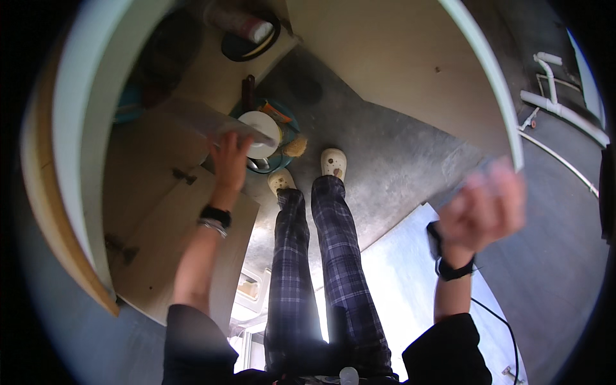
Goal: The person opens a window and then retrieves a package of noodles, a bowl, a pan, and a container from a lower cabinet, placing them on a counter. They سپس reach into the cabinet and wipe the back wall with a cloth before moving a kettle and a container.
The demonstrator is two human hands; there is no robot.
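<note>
My left hand (230, 161) is raised with its fingertips at the lower edge of a flat, translucent or shiny thing (228, 126); whether they grip it cannot be told. Below that thing, a round white lid or plate (260, 126) lies in a teal basin (276, 166) on the floor. The basin also holds an orange packet (275, 111), a dark handle (248, 91), shiny metal ware (260, 164) and a tan brush or scrubber (294, 146) at its rim. My right hand (481, 207), strongly blurred, is at the right near the lower end of a pale curved edge; its grip is unclear.
Around the basin stand pale cabinet panels (385, 53), with an open hinged door (192, 240) at left. A dark round pan or lid (250, 48) and a red-and-white cylinder (245, 26) are at the top. White pipes (563, 113) run at right; a dark cable (498, 315) hangs below.
</note>
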